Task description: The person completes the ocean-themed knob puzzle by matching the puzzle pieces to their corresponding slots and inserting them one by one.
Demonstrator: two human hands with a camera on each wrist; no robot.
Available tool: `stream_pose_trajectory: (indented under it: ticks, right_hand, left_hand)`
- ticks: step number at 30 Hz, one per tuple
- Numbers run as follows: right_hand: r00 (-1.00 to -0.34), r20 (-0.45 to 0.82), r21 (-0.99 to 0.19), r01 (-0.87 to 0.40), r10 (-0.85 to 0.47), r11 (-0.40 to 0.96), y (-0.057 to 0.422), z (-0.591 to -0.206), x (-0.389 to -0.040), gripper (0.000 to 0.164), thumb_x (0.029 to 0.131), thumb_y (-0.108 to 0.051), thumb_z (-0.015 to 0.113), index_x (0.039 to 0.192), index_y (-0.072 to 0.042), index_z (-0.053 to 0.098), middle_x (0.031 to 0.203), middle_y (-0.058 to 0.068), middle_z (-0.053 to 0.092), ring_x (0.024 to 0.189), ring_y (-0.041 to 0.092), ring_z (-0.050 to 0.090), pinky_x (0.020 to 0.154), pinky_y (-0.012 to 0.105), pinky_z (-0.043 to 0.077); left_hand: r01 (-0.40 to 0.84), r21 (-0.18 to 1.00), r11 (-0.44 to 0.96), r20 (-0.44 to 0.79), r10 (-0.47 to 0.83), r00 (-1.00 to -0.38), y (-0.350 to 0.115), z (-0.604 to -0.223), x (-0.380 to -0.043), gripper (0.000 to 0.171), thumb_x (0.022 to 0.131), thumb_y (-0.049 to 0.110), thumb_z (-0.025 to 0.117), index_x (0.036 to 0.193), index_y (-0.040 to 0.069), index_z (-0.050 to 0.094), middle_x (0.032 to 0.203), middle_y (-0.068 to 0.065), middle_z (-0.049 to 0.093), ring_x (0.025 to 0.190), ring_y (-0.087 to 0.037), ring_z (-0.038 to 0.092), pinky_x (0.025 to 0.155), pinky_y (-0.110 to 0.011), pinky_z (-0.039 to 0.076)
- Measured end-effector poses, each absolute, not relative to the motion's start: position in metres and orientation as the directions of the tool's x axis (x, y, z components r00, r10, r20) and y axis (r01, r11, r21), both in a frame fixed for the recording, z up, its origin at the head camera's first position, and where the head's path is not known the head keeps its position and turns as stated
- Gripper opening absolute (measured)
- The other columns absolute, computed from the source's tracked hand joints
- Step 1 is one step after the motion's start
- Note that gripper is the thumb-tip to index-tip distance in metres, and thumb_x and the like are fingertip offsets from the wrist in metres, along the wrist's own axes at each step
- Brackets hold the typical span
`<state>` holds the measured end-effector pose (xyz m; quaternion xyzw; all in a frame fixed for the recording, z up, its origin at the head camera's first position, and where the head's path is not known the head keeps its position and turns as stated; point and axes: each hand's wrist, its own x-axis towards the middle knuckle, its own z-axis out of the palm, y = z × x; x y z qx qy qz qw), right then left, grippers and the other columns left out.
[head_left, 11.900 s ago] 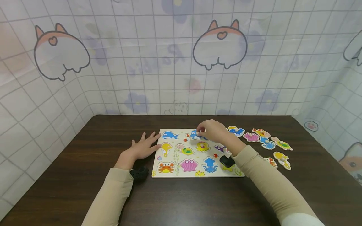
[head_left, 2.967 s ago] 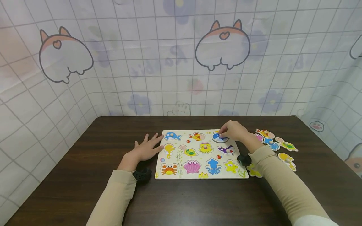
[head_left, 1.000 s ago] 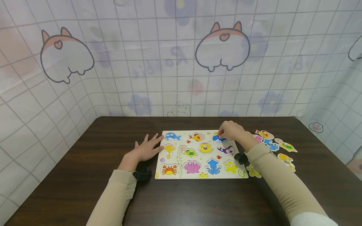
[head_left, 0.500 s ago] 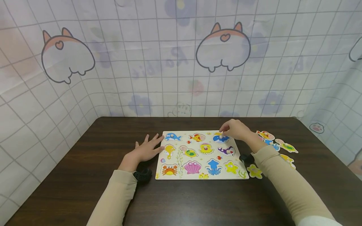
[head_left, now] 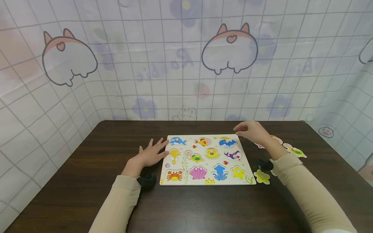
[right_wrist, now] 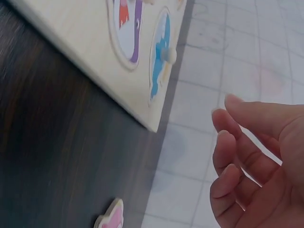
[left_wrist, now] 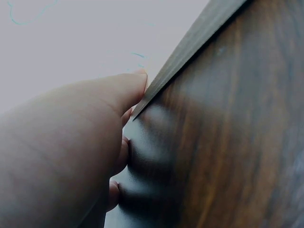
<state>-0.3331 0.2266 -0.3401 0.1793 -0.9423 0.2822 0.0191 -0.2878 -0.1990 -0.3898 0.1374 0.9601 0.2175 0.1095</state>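
My left hand [head_left: 148,155] lies with fingers spread beside the puzzle board [head_left: 182,181], fingertips at its left edge; in the left wrist view the thumb [left_wrist: 128,90] touches that edge. My right hand [head_left: 253,131] hovers near the board's back right corner, fingers loosely bent and nothing between them, as the right wrist view of the hand [right_wrist: 256,161] confirms. A blue whale piece [head_left: 224,143] with a wooden knob lies in the top right slot. Knobbed pieces also fill other slots: another blue whale [head_left: 177,140], a yellow octopus [head_left: 214,155] and a purple whale [head_left: 231,155].
Loose pieces lie right of the board: a yellow starfish [head_left: 262,177], a turtle [head_left: 295,150] and a pink piece [right_wrist: 113,218], others partly hidden by the right arm. A patterned cloth [head_left: 163,84] hangs behind the dark table [head_left: 192,207].
The blue whale piece with a yellow top went from the loose pile into the top right slot. My right hand has let go of it and moved right. The left hand stays put.
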Motion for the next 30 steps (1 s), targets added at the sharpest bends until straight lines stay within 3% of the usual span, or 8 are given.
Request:
stream_pose_trajectory:
  ticks: [8,14,22,30]
  right_hand:
    - [-0.947,0.110,-0.560,-0.309,-0.301,0.769,0.252,-0.336,-0.330,0.033,0.103,-0.017,0.064,0.127,0.006,0.067,0.116,0.024,0.070,0.094,0.038,0.067,0.083,0.051,0.055]
    - [-0.957,0.090,-0.569,-0.277,-0.277,0.775,0.274,-0.339,-0.330,0.036,0.103,-0.020,0.064,0.128,0.006,0.067,0.116,0.024,0.070,0.089,0.032,0.065,0.073,0.039,0.052]
    - [-0.970,0.063,-0.550,-0.230,-0.235,0.803,0.299,-0.349,-0.327,0.031,0.102,-0.015,0.064,0.121,0.010,0.068,0.112,0.025,0.071,0.096,0.036,0.065,0.086,0.055,0.053]
    - [-0.976,-0.001,-0.539,-0.184,-0.219,0.822,0.313,-0.354,-0.329,0.029,0.101,-0.012,0.064,0.117,0.011,0.070,0.100,0.020,0.074,0.084,0.028,0.066,0.074,0.044,0.056]
  left_hand:
    - [0.217,0.459,0.862,-0.150,0.316,-0.937,-0.199,-0.390,-0.287,0.068,0.108,0.046,0.047,0.166,0.020,0.023,0.171,-0.013,0.011,0.153,-0.047,-0.007,0.109,-0.079,-0.007]
    - [0.217,0.453,0.865,-0.148,0.314,-0.938,-0.199,-0.389,-0.289,0.067,0.109,0.046,0.047,0.166,0.021,0.023,0.171,-0.014,0.010,0.153,-0.047,-0.007,0.109,-0.079,-0.008]
    - [0.219,0.447,0.867,-0.148,0.313,-0.938,-0.199,-0.390,-0.291,0.067,0.109,0.046,0.047,0.166,0.020,0.023,0.171,-0.014,0.011,0.153,-0.047,-0.006,0.109,-0.079,-0.008]
    - [0.216,0.449,0.867,-0.148,0.310,-0.939,-0.200,-0.393,-0.291,0.067,0.109,0.046,0.047,0.166,0.021,0.023,0.171,-0.013,0.011,0.153,-0.047,-0.006,0.109,-0.079,-0.008]
